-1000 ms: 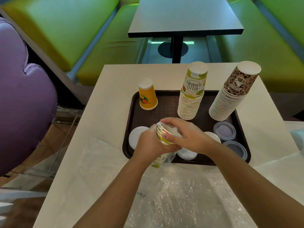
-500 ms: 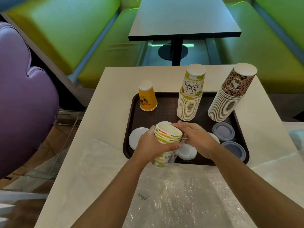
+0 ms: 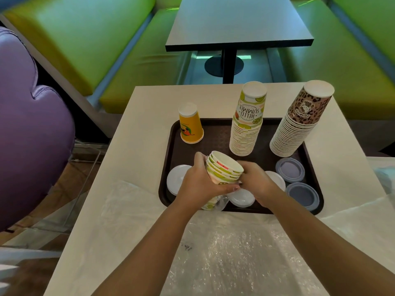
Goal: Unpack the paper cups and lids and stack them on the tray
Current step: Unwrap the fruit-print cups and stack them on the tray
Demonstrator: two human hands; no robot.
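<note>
The left hand (image 3: pixel 197 184) wraps around a short nested stack of lime-print cups (image 3: pixel 224 169), held above the near edge of the brown tray (image 3: pixel 171 150), mouths tilted up and away. The right hand (image 3: pixel 255 181) touches the stack's right side; I cannot tell whether its fingers are curled. The tall lime-print stack (image 3: pixel 245 133) stands upside down just beyond the held cups, nearer the right hand, so they likely need flipping to join it.

Cup stacks (image 3: pixel 245 129) stand behind lids (image 3: pixel 289 169) on tray (image 3: pixel 213 135).
</note>
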